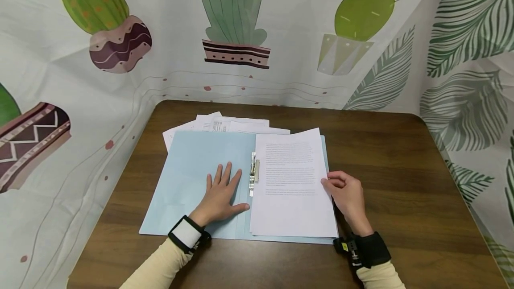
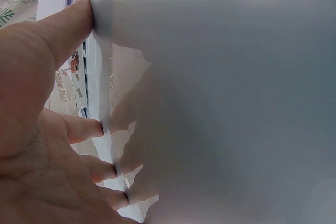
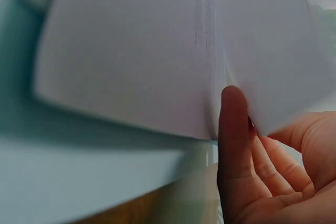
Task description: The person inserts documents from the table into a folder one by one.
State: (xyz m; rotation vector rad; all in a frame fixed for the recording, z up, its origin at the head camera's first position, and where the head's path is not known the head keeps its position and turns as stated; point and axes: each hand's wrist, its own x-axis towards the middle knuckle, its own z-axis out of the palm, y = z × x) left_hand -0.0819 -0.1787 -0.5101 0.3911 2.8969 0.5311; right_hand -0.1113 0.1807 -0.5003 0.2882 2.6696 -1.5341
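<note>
A light blue file folder (image 1: 192,159) lies spread out on the table. On its right half sits a stack of printed sheets (image 1: 291,213), beside a metal lever clip (image 1: 254,174) at the spine. My left hand (image 1: 218,200) rests on the inside of the left cover, fingers spread, thumb pointing toward the spine. At the right edge of the stack my right hand (image 1: 348,195) pinches paper between thumb and fingers. In the right wrist view, sheets (image 3: 131,61) curve up from the blue cover beside the fingers (image 3: 234,129).
Loose printed papers (image 1: 241,125) stick out from behind the folder's far edge. The brown wooden table (image 1: 393,159) extends to both sides. A white cloth with cactus and leaf prints (image 1: 297,21) hangs behind and along the sides.
</note>
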